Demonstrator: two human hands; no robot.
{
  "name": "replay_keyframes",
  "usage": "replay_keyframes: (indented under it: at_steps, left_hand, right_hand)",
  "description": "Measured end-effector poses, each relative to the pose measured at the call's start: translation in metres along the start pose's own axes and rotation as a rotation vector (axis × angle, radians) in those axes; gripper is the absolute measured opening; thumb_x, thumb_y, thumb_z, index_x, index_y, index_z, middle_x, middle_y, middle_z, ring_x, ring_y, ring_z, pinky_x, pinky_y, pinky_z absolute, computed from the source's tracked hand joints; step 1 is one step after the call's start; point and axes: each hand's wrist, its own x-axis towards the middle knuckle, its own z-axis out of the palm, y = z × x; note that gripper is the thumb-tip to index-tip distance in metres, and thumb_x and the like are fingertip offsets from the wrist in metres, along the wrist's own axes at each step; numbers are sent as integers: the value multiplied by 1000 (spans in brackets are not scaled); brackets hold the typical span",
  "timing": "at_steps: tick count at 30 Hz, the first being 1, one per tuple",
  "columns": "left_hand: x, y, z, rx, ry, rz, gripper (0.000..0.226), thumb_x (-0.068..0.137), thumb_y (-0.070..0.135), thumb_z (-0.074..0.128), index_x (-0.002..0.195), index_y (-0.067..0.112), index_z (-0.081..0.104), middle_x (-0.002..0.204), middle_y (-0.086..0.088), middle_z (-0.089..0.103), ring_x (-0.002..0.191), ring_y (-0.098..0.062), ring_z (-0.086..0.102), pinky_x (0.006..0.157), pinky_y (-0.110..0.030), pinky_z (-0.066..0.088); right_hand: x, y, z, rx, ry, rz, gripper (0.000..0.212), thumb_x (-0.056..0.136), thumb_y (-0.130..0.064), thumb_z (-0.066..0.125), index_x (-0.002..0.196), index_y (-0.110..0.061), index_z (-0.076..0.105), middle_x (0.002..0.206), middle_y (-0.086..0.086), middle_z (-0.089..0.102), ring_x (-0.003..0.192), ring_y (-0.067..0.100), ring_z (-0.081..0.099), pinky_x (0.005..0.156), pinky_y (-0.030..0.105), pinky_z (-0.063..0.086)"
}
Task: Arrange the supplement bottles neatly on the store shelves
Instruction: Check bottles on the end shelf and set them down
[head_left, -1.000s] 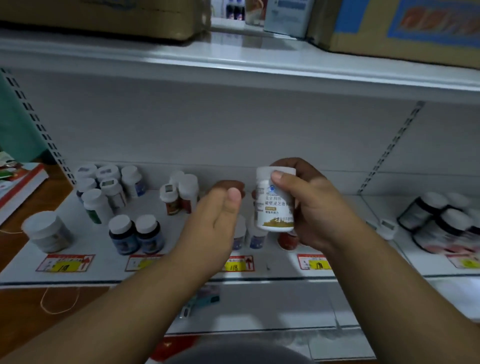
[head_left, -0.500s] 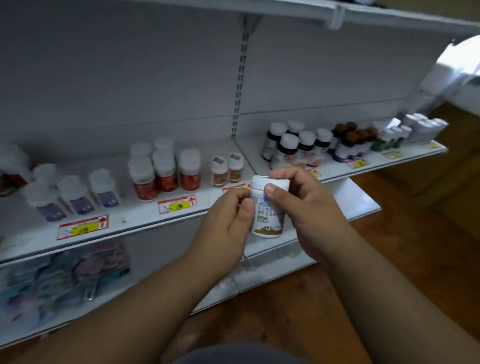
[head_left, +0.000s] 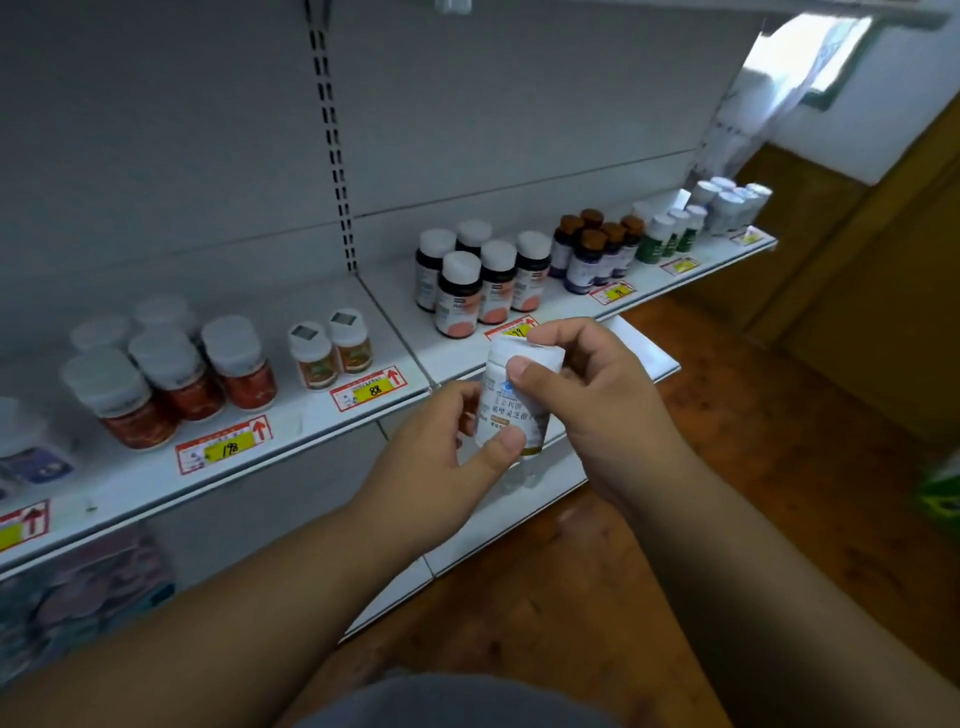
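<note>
Left hand (head_left: 441, 457) now grips white bottle (head_left: 511, 410) too (right hand (head_left: 587, 400) unchanged).

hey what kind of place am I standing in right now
Most likely a small shop or pharmacy aisle. White metal shelves carry grouped supplement bottles, each group above a red and yellow price tag, and both hands hold a white bottle.

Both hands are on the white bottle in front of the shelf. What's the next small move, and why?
Probably let the left hand go and carry the white bottle with the right hand to a bare stretch of shelf; no matching group shows.
</note>
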Motion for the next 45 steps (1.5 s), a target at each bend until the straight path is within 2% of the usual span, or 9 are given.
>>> replay_keyframes:
  at_steps: [11,13,23,27,31,34,38,42,45]
  left_hand:
    - [-99,-14,-26,86,247,-154,67,68,75,48,124,38,47,115,21,56,102,3,51,82,-14,42]
    - [-131,-20,-36,123,298,-210,70,68,77,46,126,37,47,115,20,56,102,2,52,85,-21,45]
    - [-251,-64,-151,133,649,-300,64,70,73,52,123,37,49,113,18,58,102,-1,55,85,-28,48]
    - [-295,-92,-223,98,692,-298,61,71,65,59,122,33,50,112,18,60,100,3,57,80,-11,43]
    - [-348,-123,-305,201,745,-333,71,70,71,53,129,32,47,116,19,56,104,4,53,81,-12,42]
    - [-384,-143,-357,272,774,-379,72,72,73,51,131,33,45,116,20,54,104,5,51,82,-16,43]
    - [-408,-168,-405,274,830,-423,74,75,78,46,132,31,46,118,17,55,106,0,54,89,-30,50]
    - [-406,-187,-437,239,968,-461,43,91,53,48,125,28,52,110,14,59,100,1,56,85,-35,53]
    - [-399,-200,-455,238,1034,-500,27,94,40,53,118,28,55,105,14,61,95,1,58,82,-35,54]
  right_hand:
    - [-27,15,63,83,-327,0,29,81,-28,71,93,-9,52,76,-2,62,68,4,62,58,22,52]
    - [-42,18,90,98,-413,11,39,73,-38,75,92,-12,52,77,0,62,68,7,62,58,25,52]
    - [-104,4,263,32,-705,-22,50,66,-43,76,93,-9,52,78,7,59,69,17,57,55,33,49]
    - [-122,4,352,24,-750,-28,39,69,-41,78,86,-17,53,77,6,59,69,17,57,56,32,49]
    - [-143,2,447,64,-794,-30,28,78,-25,78,85,-18,52,74,-2,56,65,9,56,53,27,49]
    - [-157,-4,509,-4,-770,-116,25,80,-17,77,83,-21,53,77,-4,56,65,7,53,59,26,48]
    - [-161,-9,572,-248,-738,-218,28,75,-28,78,86,-24,53,86,-2,62,62,14,55,41,22,42]
    - [-145,-12,625,-519,-753,-392,29,71,-31,76,80,-25,50,97,-6,57,84,12,54,62,25,41]
    - [-137,0,657,-602,-841,-501,29,71,-29,75,79,-24,48,90,-6,50,77,8,46,59,24,33]
